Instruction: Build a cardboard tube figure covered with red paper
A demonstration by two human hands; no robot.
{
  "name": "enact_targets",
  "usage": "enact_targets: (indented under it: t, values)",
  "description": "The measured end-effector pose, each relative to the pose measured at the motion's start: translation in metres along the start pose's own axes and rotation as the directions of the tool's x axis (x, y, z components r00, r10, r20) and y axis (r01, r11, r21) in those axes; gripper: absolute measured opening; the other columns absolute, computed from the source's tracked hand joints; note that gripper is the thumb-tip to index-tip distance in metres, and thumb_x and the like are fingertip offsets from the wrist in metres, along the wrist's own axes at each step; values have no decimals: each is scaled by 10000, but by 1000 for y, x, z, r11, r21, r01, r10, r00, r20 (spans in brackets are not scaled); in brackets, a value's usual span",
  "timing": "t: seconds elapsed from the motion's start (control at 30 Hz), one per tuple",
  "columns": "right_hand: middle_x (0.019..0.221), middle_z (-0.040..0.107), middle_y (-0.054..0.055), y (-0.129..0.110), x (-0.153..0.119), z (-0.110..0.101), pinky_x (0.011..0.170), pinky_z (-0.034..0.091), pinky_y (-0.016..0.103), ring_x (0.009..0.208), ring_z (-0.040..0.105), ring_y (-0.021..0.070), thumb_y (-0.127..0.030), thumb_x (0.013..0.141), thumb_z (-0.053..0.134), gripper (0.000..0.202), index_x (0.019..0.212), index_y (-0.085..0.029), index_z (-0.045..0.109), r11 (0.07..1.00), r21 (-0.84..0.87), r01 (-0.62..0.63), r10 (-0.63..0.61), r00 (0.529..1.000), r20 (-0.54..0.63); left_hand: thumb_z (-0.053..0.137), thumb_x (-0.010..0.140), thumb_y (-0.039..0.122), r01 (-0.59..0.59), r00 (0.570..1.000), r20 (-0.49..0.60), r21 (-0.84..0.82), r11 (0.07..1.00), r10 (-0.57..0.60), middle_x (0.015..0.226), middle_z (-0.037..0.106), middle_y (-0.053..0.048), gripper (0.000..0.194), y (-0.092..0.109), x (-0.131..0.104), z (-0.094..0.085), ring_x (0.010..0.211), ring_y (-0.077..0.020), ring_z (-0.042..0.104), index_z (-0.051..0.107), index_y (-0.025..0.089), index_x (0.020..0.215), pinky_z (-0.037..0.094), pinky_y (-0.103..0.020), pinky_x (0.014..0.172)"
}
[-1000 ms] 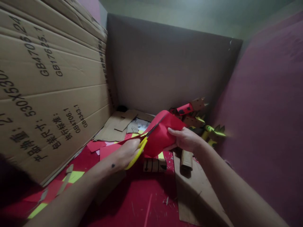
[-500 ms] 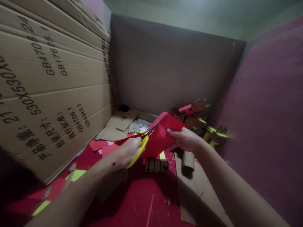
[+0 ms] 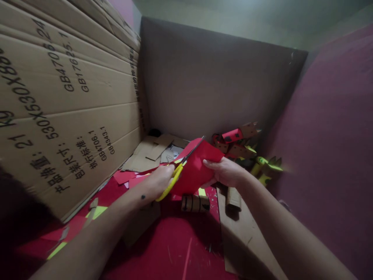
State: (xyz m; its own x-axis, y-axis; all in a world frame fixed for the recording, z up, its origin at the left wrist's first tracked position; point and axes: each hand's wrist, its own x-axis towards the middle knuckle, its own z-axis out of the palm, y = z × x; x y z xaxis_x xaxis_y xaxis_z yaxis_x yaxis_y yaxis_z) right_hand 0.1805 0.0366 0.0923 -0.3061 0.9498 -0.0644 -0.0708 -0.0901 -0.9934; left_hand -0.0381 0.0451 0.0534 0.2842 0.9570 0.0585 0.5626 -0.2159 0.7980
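My left hand is closed on yellow-handled scissors. Their dark blades lie along a cut in a sheet of red paper, with the tip poking out at its far edge. A narrow strip of the sheet trails off to the left of the blades. At the paper's right side, my right hand pinches it, thumb on top and fingers underneath. Below the held sheet, a brown cardboard tube with black markings lies on the red surface.
A large cardboard box panel stands on the left. Another cardboard tube rests on a flat cardboard sheet at right. Painted cardboard pieces are piled behind. Paper scraps and flat cardboard lie at left.
The scissor blades have closed further through the red paper, and their tip now shows past its far edge. The whole view has shifted slightly, moving the surroundings to the right.
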Motion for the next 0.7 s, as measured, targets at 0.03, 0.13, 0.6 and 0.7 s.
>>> enact_targets:
  t: [0.03, 0.13, 0.6, 0.7]
  values:
    - [942, 722, 90, 0, 1, 1, 531, 617, 439, 725, 714, 265, -263, 748, 684, 275, 1000, -204, 590, 1000, -8, -2, 2, 1000, 0, 592, 711, 280, -6, 1000, -14, -30, 1000, 5, 589, 532, 14, 143, 3, 0, 0, 545, -148, 531, 500, 192, 647, 405, -242, 492]
    - [905, 729, 68, 1, 5, 4, 494, 619, 410, 715, 715, 263, -246, 743, 690, 263, 987, -219, 596, 1000, -22, -11, 10, 999, -31, 571, 772, 344, -10, 999, -54, -154, 988, 2, 612, 564, 2, 178, 6, 3, -5, 562, -153, 576, 503, 186, 728, 456, -247, 510]
    - [798, 749, 22, -1, -21, -22, 729, 606, 492, 736, 716, 218, -262, 803, 668, 147, 930, -197, 634, 932, 292, 215, -154, 964, -216, 525, 736, 328, -105, 977, -185, 27, 994, 108, 781, 620, -19, 193, -15, 16, -30, 728, -192, 612, 535, 201, 882, 477, -277, 624]
    - [700, 740, 3, 4, -33, -32, 808, 571, 534, 696, 708, 195, -248, 832, 635, 65, 815, -187, 648, 899, 389, 202, -123, 968, -218, 491, 780, 377, -216, 969, -74, 210, 953, 236, 895, 632, -57, 196, -3, 4, -20, 818, -213, 602, 542, 208, 863, 475, -310, 730]
